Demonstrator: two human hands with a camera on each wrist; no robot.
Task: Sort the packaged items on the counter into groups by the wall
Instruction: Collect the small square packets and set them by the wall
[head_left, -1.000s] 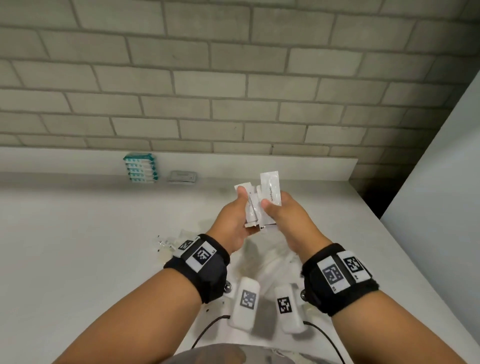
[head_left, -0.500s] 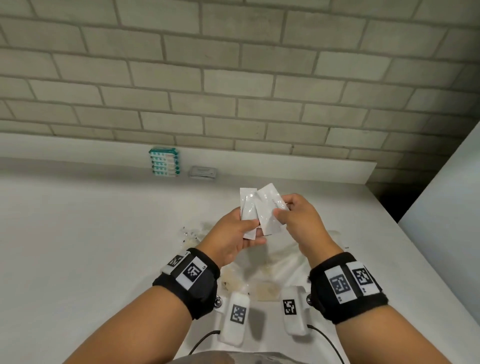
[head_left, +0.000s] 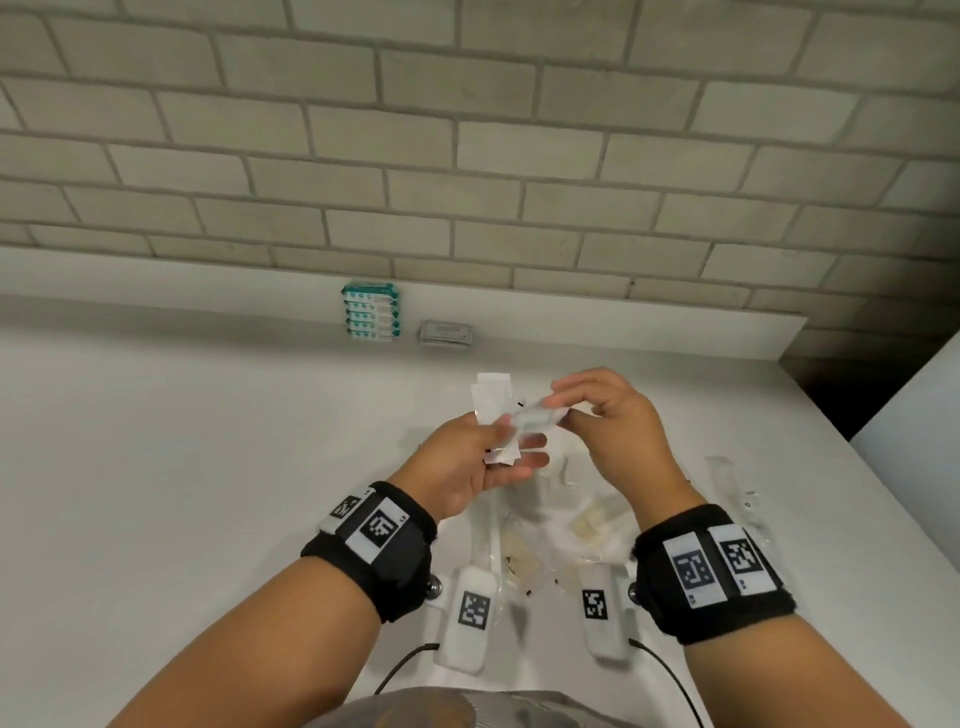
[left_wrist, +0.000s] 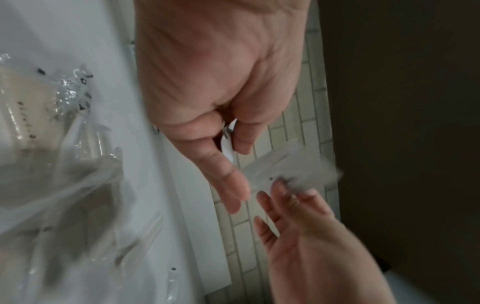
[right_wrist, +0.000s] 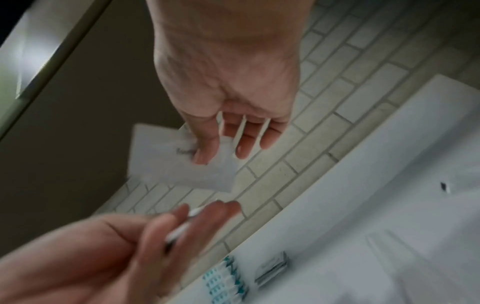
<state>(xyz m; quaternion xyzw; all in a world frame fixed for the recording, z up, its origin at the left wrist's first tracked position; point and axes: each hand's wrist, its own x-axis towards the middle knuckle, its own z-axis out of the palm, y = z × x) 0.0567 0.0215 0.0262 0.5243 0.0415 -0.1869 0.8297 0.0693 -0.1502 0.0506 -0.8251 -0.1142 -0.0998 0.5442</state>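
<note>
Above the counter my left hand (head_left: 506, 447) holds a few thin white packets (head_left: 491, 397) upright between thumb and fingers; their edges show in the right wrist view (right_wrist: 179, 230). My right hand (head_left: 563, 410) pinches one white packet (head_left: 535, 415) and holds it flat, just right of the left hand's stack. That packet shows under the right thumb (right_wrist: 182, 162) and blurred in the left wrist view (left_wrist: 285, 166). By the wall stand a stack of teal-and-white packs (head_left: 371, 312) and a small pile of grey packets (head_left: 445, 332).
A loose heap of clear-wrapped items (head_left: 550, 519) lies on the white counter (head_left: 182, 467) under my hands, with a long clear packet (head_left: 727, 483) to the right. A low ledge and a brick wall (head_left: 467, 156) close the back; a dark gap (head_left: 852, 395) and a panel bound the right.
My right hand has turned its packet from upright to flat and drawn it slightly away from the left hand's stack. Both hands sit a little lower and nearer the heap.
</note>
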